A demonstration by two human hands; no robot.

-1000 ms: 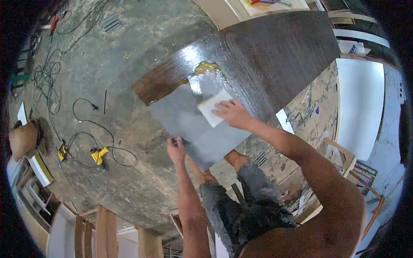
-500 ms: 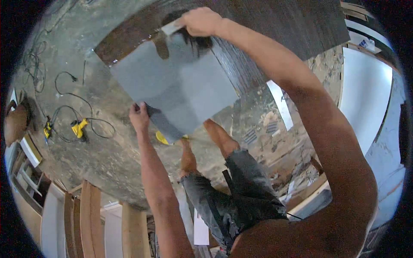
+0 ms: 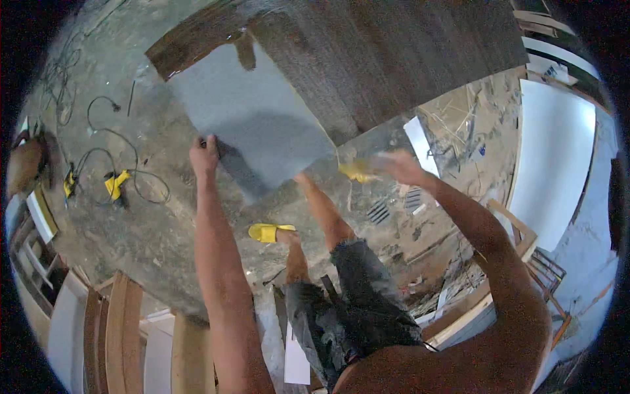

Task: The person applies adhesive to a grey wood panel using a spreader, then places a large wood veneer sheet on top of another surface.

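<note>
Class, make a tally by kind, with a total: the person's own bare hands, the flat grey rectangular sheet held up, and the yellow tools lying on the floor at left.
Bare left hand and bare right hand: 2
Flat grey rectangular sheet: 1
Yellow tools: 2
Total: 5

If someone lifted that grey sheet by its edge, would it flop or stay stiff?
The grey sheet looks thin for its width, so it would probably bend somewhat and feel fairly light. The dark wet patch at its far end may make that part slippery.

Yellow tool (image 3: pixel 114 185) on stained floor (image 3: pixel 154 246); white panel (image 3: pixel 554 157)
</note>
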